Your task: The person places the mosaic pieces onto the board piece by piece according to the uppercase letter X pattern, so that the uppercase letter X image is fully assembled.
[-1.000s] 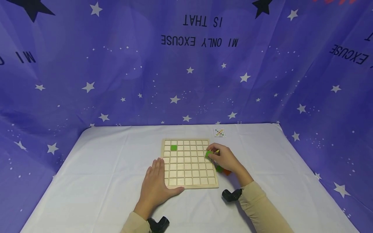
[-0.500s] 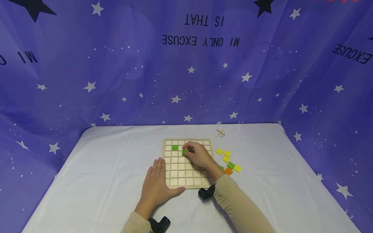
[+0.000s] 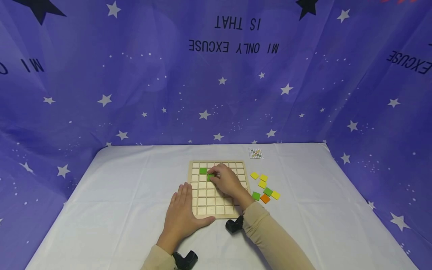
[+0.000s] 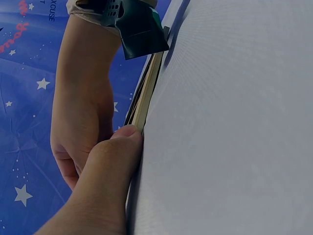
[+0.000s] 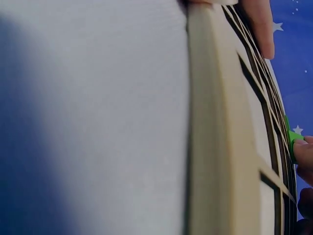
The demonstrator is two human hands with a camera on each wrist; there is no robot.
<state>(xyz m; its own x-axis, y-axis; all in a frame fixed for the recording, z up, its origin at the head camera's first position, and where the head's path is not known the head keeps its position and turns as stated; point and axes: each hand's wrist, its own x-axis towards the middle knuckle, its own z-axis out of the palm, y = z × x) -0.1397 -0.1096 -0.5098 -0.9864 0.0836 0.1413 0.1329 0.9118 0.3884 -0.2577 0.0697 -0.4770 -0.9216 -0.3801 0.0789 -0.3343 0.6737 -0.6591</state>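
Observation:
A square wooden grid board (image 3: 222, 216) lies on the white cloth, one green tile (image 3: 203, 171) set in a cell of its second row. Between thumb and fingers my right hand (image 3: 227, 182) pinches another green tile (image 3: 210, 177), over the third row in the third column. In the right wrist view that pinched tile (image 5: 295, 142) stands tilted at the board's surface. My left hand (image 3: 180, 215) rests along the board's left edge with straight fingers, its thumb spread to the front edge. The right hand and forearm hide part of the grid.
Right of the board lie loose tiles: several yellow ones (image 3: 262, 184), two green ones (image 3: 256, 196) and an orange one (image 3: 265, 198). A small card with a coloured grid (image 3: 255, 153) lies behind them. A blue starry curtain (image 3: 216, 93) closes off the back and sides.
My right hand has carried the green tile leftward from the board's right edge to the third column, uncovering the loose tiles. The left hand has stayed in place.

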